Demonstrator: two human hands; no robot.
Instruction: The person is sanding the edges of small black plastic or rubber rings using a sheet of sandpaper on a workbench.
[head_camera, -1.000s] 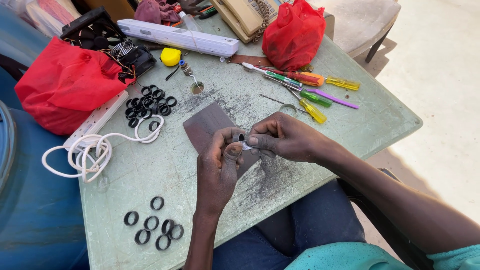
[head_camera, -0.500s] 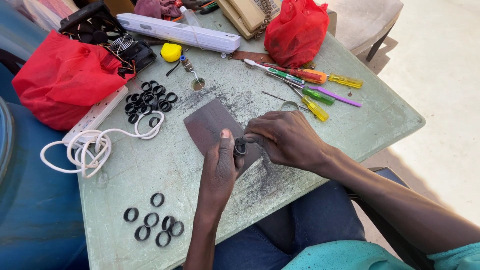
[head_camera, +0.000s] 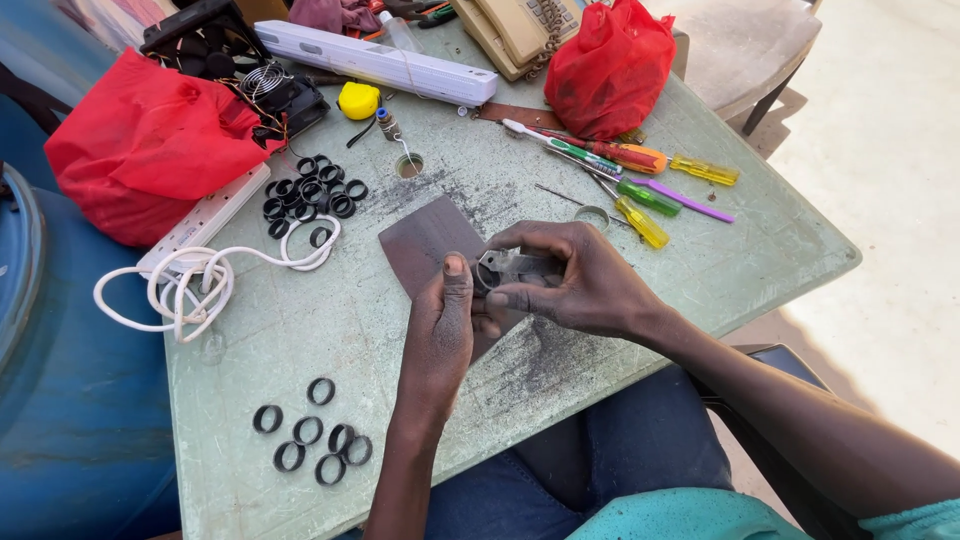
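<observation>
Seven black rings near left hand — four screwdrivers beyond.

Two red plastic bags: large at table's left, smaller at far edge.

1. The near right part of the tabletop lies bare, from the hands out to the right edge; a hand can pass there freely.
2. Beyond the right hand, a row of screwdrivers and a small metal ring bar the way towards the far red bag.
3. Left of the left hand, a bare strip runs between the coiled white cable and the near cluster of black rings.
4. Far left, the big red bag, white power strip and a heap of black rings crowd the corner.
5. The dark sheet lies flat under the hands, no barrier.
</observation>
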